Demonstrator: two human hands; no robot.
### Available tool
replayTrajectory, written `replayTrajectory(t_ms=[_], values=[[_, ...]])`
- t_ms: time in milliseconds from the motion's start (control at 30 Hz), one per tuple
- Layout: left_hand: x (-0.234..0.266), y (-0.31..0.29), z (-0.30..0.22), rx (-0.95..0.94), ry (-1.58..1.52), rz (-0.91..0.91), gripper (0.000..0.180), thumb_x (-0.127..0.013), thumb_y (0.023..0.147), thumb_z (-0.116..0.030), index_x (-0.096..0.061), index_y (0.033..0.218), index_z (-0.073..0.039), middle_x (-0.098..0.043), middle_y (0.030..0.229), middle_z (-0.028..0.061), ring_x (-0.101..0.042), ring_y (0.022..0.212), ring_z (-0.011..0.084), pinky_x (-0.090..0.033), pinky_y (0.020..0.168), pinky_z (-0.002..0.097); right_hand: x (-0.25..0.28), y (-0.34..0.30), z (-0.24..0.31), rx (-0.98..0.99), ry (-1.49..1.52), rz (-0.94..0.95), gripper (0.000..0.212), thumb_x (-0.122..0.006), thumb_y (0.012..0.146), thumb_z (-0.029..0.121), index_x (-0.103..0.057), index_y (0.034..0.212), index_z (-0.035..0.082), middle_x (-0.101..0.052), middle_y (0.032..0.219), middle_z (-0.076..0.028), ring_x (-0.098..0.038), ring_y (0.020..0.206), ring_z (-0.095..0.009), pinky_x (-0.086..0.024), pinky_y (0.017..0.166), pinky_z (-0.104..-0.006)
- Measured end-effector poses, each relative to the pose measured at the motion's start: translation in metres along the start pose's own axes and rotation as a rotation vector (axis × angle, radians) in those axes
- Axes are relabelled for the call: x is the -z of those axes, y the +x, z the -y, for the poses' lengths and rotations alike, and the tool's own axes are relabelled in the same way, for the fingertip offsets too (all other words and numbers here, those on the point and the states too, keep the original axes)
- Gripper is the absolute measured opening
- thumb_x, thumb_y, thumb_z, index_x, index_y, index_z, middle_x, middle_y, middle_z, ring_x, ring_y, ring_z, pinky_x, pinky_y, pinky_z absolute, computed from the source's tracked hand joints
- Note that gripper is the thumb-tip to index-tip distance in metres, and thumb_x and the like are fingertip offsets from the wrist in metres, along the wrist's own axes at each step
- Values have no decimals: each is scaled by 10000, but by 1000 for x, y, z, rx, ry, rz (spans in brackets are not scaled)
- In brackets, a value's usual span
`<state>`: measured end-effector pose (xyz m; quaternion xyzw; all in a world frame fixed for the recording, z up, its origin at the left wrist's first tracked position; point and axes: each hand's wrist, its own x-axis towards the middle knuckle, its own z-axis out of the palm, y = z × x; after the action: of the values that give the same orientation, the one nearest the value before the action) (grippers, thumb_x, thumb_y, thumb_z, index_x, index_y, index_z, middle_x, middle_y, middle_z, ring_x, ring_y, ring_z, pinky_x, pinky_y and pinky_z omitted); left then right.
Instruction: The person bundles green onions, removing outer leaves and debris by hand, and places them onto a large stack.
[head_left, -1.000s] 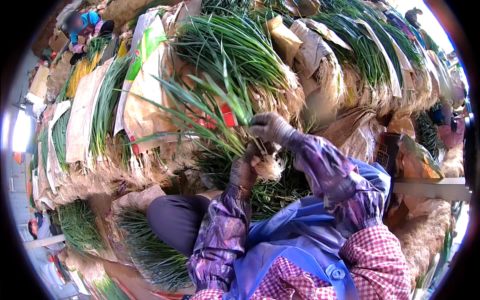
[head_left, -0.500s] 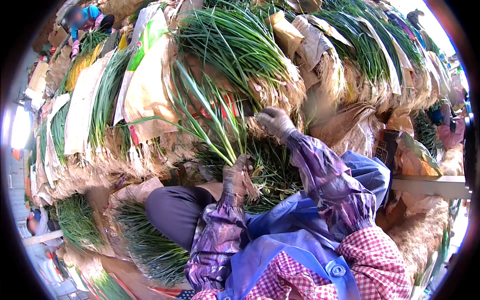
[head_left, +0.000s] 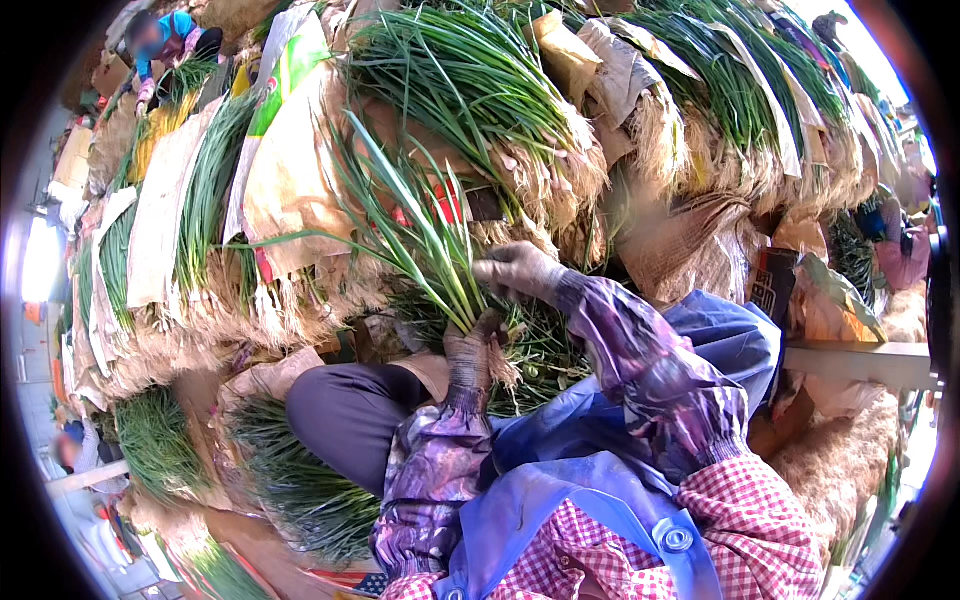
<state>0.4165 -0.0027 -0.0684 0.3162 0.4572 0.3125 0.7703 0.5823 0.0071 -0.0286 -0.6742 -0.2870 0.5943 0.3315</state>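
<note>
My left hand (head_left: 470,350), in a dirty glove, grips a small bunch of green onions (head_left: 420,240) just above their pale roots, and the long leaves fan up and to the left. My right hand (head_left: 515,270), also gloved, rests on the same bunch a little higher, with its fingers pinching the stalks. Both forearms wear purple patterned sleeves. A blue apron (head_left: 600,480) covers my lap below the hands, over a red checked shirt.
Large bundles of green onions (head_left: 470,80) wrapped in brown paper are stacked all around. More loose greens (head_left: 300,480) lie by my dark trouser leg. Another person in blue (head_left: 165,40) works at the far upper left. A pale beam (head_left: 860,365) runs at the right.
The bunch of green onions has tilted more upright and moved slightly right and down in my hands. My right hand has slid along the stalks nearer to my left hand.
</note>
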Motion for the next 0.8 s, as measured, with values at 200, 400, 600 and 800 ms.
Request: replayTrajectory(t_ms=[200, 400, 600, 800], values=[[21, -2, -5, 384, -418, 270, 202, -540, 921, -262, -532, 913, -60, -476, 608, -31, -451, 480, 83, -406, 499, 241, -26, 9, -15, 508, -857, -478, 177, -597, 847, 184, -629, 970, 60, -640, 753, -88, -598, 659, -192, -496, 690, -367], [-6, -36, -47, -110, -620, 623, 206, -494, 946, -287, -467, 936, -83, -360, 548, -39, -315, 436, 67, -284, 448, 231, -4, 46, -67, 390, -900, -46, 192, -603, 835, 228, -627, 838, 37, -617, 712, -34, -567, 636, -187, -472, 593, -348], [-5, 3, -36, 86, -478, 282, 175, -633, 861, -187, -561, 986, -88, -485, 639, -9, -517, 620, 140, -494, 572, 289, 64, 62, -40, 198, -947, -759, 329, -663, 758, 379, -615, 882, 78, -644, 807, -141, -634, 758, -316, -495, 646, -426], [-9, 31, -13, 44, -176, 81, 138, -643, 853, -131, -564, 954, -82, -584, 775, 12, -553, 625, 98, -478, 553, 213, 11, -5, -7, 289, -900, -344, 241, -623, 814, 332, -629, 856, 95, -638, 742, -119, -635, 696, -302, -499, 643, -401]])
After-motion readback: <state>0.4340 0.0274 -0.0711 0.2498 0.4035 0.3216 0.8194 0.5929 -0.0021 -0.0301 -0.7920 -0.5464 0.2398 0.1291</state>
